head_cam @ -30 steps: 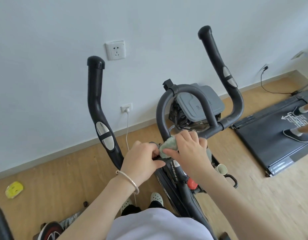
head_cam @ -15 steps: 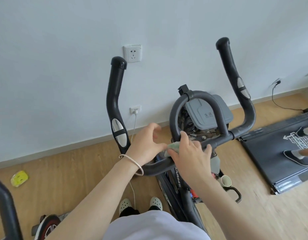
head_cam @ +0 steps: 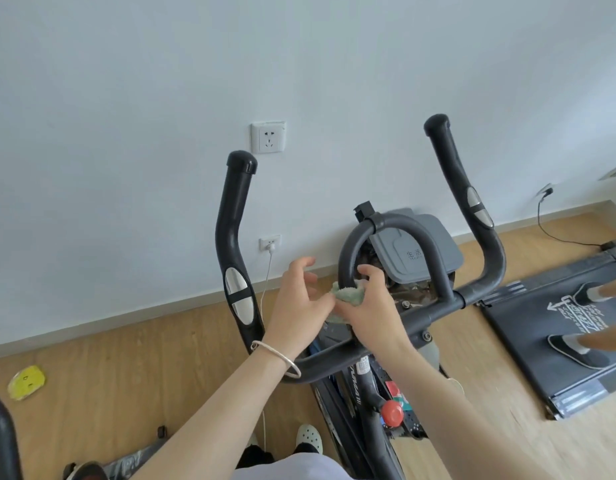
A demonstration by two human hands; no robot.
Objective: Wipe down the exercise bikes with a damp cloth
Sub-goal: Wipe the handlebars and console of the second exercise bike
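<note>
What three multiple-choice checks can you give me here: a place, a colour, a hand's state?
1. The pale green fluffy cloth is: A) on the wooden floor; B) against the black handlebar's inner loop; C) on the treadmill.
2. The round knob below the handlebar is: A) blue; B) white; C) red.
3. The left hand is: A) open, fingers spread; B) a tight fist; C) flat on the wall.
Answers: B, the right hand holds it at the loop's left curve; C, it shows bright red; A, it grasps nothing.
</note>
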